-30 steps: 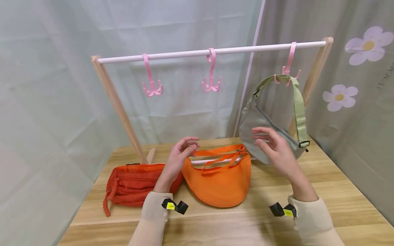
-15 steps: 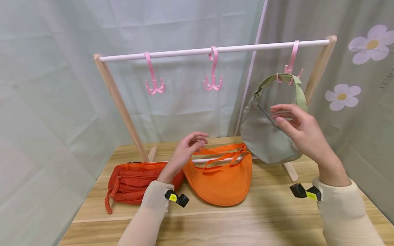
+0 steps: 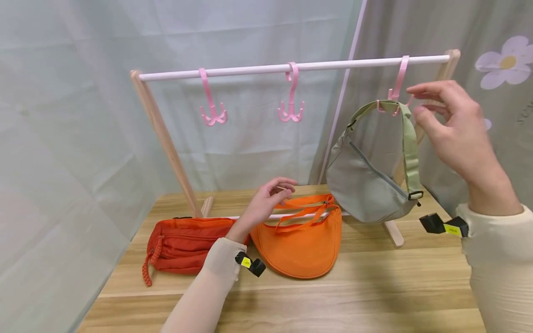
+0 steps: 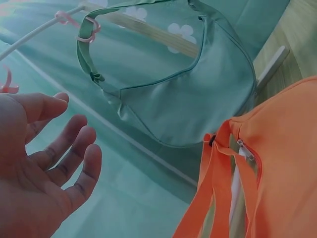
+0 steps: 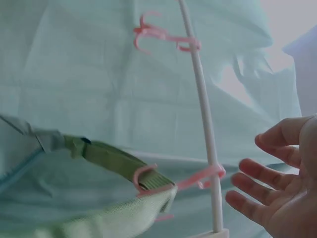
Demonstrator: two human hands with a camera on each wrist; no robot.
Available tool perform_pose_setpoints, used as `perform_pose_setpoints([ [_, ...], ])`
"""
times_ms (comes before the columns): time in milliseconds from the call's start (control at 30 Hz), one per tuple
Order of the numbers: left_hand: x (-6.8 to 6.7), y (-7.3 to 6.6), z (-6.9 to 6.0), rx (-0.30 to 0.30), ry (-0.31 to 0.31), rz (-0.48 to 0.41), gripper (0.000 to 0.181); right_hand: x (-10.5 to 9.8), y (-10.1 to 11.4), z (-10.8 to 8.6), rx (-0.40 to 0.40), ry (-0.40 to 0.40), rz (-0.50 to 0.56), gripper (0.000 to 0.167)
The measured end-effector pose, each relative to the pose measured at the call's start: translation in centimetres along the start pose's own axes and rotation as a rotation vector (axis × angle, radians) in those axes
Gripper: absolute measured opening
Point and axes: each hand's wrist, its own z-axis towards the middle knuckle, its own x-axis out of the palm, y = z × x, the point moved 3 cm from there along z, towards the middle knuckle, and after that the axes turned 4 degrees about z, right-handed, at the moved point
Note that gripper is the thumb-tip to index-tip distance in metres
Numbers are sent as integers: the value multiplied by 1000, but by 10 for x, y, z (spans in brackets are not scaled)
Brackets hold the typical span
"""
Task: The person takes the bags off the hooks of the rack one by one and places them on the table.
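One grey bag point(image 3: 354, 189) hangs from the right hook point(image 3: 401, 76), its strap point(image 3: 410, 157) running downward just left of and below the right hand point(image 3: 462, 127), whose empty fingers are loosely parted, while the left hand point(image 3: 263, 203), likewise empty and loose-fingered, is farther off by the orange bag point(image 3: 306, 249).

Bright head view with soft shadows across the table point(image 3: 316, 305); dimmer, teal-tinted wrist views, slightly hazy.

The right grip point(image 3: 462, 127) has risen beside the rightmost hook point(image 3: 401, 75) and the left grip point(image 3: 265, 202) drifted slightly rightward
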Motion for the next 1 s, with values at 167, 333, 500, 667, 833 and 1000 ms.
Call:
perform_pose_setpoints([
  [167,3,-3,6,17,8,4,29,-12,-1,29,-2,-51,-64,41],
  [333,4,-7,12,42,18,47,31,-15,-4,55,47,4,-207,47],
  [500,5,-13,16,59,22,79,33,-10,-9,70,85,123,-276,51],
  [667,8,-17,19,64,21,76,32,-5,-15,79,47,185,-304,50],
  [833,11,-19,21,71,21,52,32,-1,-18,87,18,229,-380,49],
  [1000,14,-26,27,87,22,29,31,0,-19,89,2,243,-415,45],
])
